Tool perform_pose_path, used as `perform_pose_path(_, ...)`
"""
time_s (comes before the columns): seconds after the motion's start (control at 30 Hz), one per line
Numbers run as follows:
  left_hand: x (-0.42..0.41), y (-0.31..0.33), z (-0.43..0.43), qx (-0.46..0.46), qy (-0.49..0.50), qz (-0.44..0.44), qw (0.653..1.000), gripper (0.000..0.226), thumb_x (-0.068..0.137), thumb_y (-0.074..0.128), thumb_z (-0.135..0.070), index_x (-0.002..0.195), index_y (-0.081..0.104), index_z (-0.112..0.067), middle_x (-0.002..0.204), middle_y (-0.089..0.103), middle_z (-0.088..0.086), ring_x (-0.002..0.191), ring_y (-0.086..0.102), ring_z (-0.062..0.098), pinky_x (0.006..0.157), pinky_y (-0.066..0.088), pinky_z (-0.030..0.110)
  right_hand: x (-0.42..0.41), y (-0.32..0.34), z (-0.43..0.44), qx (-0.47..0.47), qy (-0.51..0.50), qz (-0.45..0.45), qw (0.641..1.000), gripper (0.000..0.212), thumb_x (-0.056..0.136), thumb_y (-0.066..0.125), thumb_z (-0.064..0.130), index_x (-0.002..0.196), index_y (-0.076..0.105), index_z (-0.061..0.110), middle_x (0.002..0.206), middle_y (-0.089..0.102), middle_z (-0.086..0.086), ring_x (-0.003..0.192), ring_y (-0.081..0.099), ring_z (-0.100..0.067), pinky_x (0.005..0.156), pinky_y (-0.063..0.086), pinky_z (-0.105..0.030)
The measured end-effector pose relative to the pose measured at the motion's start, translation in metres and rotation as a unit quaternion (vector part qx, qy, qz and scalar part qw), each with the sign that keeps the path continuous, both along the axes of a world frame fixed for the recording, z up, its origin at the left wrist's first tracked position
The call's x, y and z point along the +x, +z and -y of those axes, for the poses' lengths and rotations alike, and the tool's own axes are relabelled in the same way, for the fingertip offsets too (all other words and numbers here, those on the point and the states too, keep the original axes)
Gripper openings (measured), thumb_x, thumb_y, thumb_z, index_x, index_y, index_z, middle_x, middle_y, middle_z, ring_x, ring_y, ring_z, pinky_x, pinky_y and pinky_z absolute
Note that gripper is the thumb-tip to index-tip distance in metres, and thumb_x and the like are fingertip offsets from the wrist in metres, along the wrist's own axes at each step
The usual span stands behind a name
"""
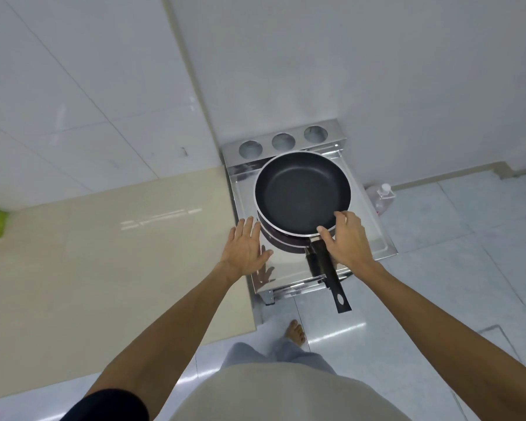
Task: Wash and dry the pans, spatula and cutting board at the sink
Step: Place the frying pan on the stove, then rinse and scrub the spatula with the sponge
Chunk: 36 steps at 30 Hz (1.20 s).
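Pans (301, 194): stacked on the steel rack (374, 238), seemingly for drying.
Right hand (345, 238): closed on the top rim, steadying.
Left hand (245, 249): open, held beside the stack.

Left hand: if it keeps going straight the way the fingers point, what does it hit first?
Probably the side of the lower pan stacked under the top pan. The left hand is open, fingers aimed up-right beside the stack; depth is unclear, so it may pass just left.

Pans (301, 192) stacked on rack (374, 235); counter (104, 268) left; bottle (383, 197) right.
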<state>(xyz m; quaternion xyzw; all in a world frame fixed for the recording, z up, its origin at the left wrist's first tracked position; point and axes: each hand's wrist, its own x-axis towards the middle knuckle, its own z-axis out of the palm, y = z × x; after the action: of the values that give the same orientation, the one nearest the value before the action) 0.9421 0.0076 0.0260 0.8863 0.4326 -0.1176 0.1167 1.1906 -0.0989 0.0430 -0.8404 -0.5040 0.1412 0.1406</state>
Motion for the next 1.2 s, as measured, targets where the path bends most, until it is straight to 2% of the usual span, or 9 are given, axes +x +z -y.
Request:
perform_pose_path(0.1, -0.005, 0.021, -0.011, 0.026, -0.003, 0.009, 1.000, 0.082, 0.097, 0.034, -0.062, 0.157, 0.015, -0.009, 0.165, 0.012, 0.016, 0.152, 0.009, 0.037, 0.122, 0.014, 0.050, 0.000, 0.013, -0.017, -0.028, 0.060, 0.057, 0.996, 0.065, 0.098, 0.051, 0.054, 0.137, 0.050, 0.002, 0.141, 0.051, -0.020, 0.132, 0.046, -0.036, 0.107, 0.045, -0.048)
perform_pose_path(0.2, -0.021, 0.040, -0.018, 0.046, -0.002, 0.011, 0.999, 0.084, 0.097, 0.034, -0.062, 0.157, 0.014, -0.008, 0.165, 0.011, 0.016, 0.151, 0.009, 0.038, 0.122, 0.014, 0.051, -0.008, 0.028, -0.031, -0.067, 0.097, 0.081, 0.990, 0.072, 0.100, 0.041, 0.058, 0.146, 0.043, 0.003, 0.154, 0.041, -0.020, 0.146, 0.031, -0.039, 0.118, 0.033, -0.052)
perform_pose_path(0.47, -0.106, 0.082, -0.007, 0.088, 0.007, 0.021, 0.996, 0.083, 0.095, 0.034, -0.062, 0.154, 0.020, -0.005, 0.162, 0.018, 0.016, 0.150, 0.013, 0.039, 0.119, 0.020, 0.051, -0.079, 0.071, -0.035, -0.093, 0.163, 0.110, 0.976, 0.075, 0.103, 0.026, 0.060, 0.156, 0.030, 0.006, 0.164, 0.024, -0.016, 0.154, 0.013, -0.038, 0.123, 0.016, -0.051)
perform_pose_path(0.57, -0.154, 0.089, 0.009, 0.094, 0.023, 0.025, 0.995, 0.082, 0.094, 0.035, -0.061, 0.152, 0.023, -0.006, 0.161, 0.021, 0.014, 0.149, 0.014, 0.037, 0.119, 0.021, 0.049, -0.123, 0.084, -0.030, -0.089, 0.199, 0.119, 0.969, 0.073, 0.104, 0.022, 0.058, 0.156, 0.029, 0.007, 0.165, 0.024, -0.015, 0.153, 0.013, -0.038, 0.124, 0.015, -0.052)
perform_pose_path(0.67, -0.208, 0.097, 0.028, 0.098, 0.049, 0.024, 0.994, 0.083, 0.092, 0.033, -0.062, 0.152, 0.024, -0.006, 0.161, 0.022, 0.014, 0.149, 0.015, 0.036, 0.119, 0.021, 0.049, -0.172, 0.091, -0.024, -0.076, 0.240, 0.129, 0.959, 0.072, 0.103, 0.022, 0.059, 0.151, 0.036, 0.007, 0.160, 0.033, -0.016, 0.150, 0.022, -0.039, 0.121, 0.022, -0.053)
perform_pose_path(0.8, -0.286, 0.109, 0.053, 0.102, 0.089, 0.020, 0.991, 0.083, 0.093, 0.033, -0.062, 0.153, 0.022, -0.006, 0.162, 0.020, 0.014, 0.149, 0.014, 0.035, 0.119, 0.019, 0.049, -0.242, 0.101, -0.027, -0.070, 0.281, 0.148, 0.946, 0.091, 0.091, 0.007, 0.071, 0.145, 0.042, 0.006, 0.148, 0.045, -0.014, 0.137, 0.035, -0.035, 0.114, 0.030, -0.049)
perform_pose_path(0.97, -0.381, 0.123, 0.065, 0.104, 0.159, 0.008, 0.982, 0.089, 0.088, 0.022, -0.068, 0.153, 0.021, -0.007, 0.162, 0.020, 0.014, 0.149, 0.015, 0.035, 0.118, 0.020, 0.050, -0.329, 0.112, -0.044, -0.059, 0.327, 0.119, 0.936, 0.086, 0.097, 0.019, 0.070, 0.155, 0.030, 0.008, 0.161, 0.029, -0.013, 0.151, 0.018, -0.036, 0.122, 0.019, -0.050)
perform_pose_path(1.1, -0.453, 0.131, 0.069, 0.125, 0.212, 0.007, 0.969, 0.103, 0.074, 0.006, -0.072, 0.152, 0.024, -0.007, 0.161, 0.024, 0.013, 0.147, 0.019, 0.035, 0.116, 0.023, 0.050, -0.396, 0.114, -0.076, -0.052, 0.378, 0.131, 0.915, 0.126, 0.071, -0.014, 0.091, 0.152, 0.035, 0.009, 0.156, 0.036, -0.011, 0.147, 0.024, -0.036, 0.118, 0.024, -0.049)
perform_pose_path(1.2, -0.507, 0.133, 0.067, 0.130, 0.258, -0.003, 0.957, 0.104, 0.073, 0.004, -0.072, 0.151, 0.026, -0.007, 0.160, 0.025, 0.013, 0.146, 0.021, 0.034, 0.115, 0.025, 0.048, -0.454, 0.112, -0.101, -0.065, 0.416, 0.126, 0.898, 0.131, 0.066, -0.017, 0.093, 0.154, 0.030, 0.009, 0.160, 0.031, -0.012, 0.150, 0.018, -0.036, 0.121, 0.020, -0.050)
